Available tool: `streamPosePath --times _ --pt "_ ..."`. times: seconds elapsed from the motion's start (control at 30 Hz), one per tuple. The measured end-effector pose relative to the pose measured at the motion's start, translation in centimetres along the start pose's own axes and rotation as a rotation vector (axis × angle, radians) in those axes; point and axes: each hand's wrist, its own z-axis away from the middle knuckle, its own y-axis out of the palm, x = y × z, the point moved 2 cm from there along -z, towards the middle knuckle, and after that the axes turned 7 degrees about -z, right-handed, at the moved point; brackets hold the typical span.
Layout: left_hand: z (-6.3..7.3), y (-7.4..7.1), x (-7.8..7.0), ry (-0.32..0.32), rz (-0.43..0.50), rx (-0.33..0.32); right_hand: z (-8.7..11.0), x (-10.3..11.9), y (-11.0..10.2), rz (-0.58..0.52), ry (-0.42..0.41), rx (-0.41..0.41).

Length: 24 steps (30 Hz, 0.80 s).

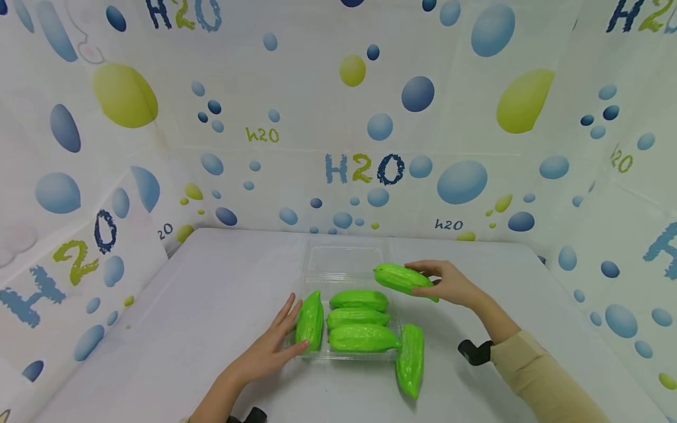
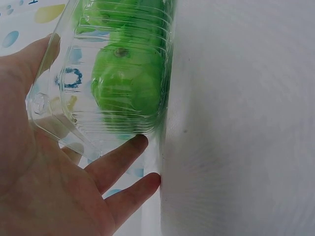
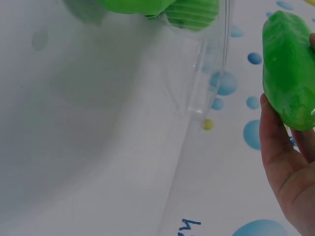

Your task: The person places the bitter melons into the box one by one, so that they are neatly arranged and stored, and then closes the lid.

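Gourd (image 1: 398, 278), green and ridged, is being held by the right hand (image 1: 449, 285) at one end, off the right rear of the clear container (image 1: 351, 356). Left hand (image 1: 272, 349) is spreading its fingers wide at the left side, seemingly steadying. Judged step: person is arranging gourds singly; next move is probably calling for a level, controlled lowering. Three gourds (image 1: 359, 318) are lying crosswise inside; another gourd (image 1: 411, 361) is crowding the right front corner. Open lid (image 1: 344, 258) is lying behind.
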Motion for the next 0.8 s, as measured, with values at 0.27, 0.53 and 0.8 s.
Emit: streamPosePath --times 0.27,0.53,0.8 --pt "0.0 0.0 0.0 0.001 0.002 -0.004 -1.0 0.7 0.9 -0.012 -0.033 0.039" --pt "0.0 0.0 -0.2 0.008 0.014 0.000 -2.2 1.4 1.8 -0.022 -0.028 0.081" --pt "0.0 -0.1 -0.3 0.014 0.025 -0.003 -2.9 2.1 2.2 -0.015 -0.048 0.095"
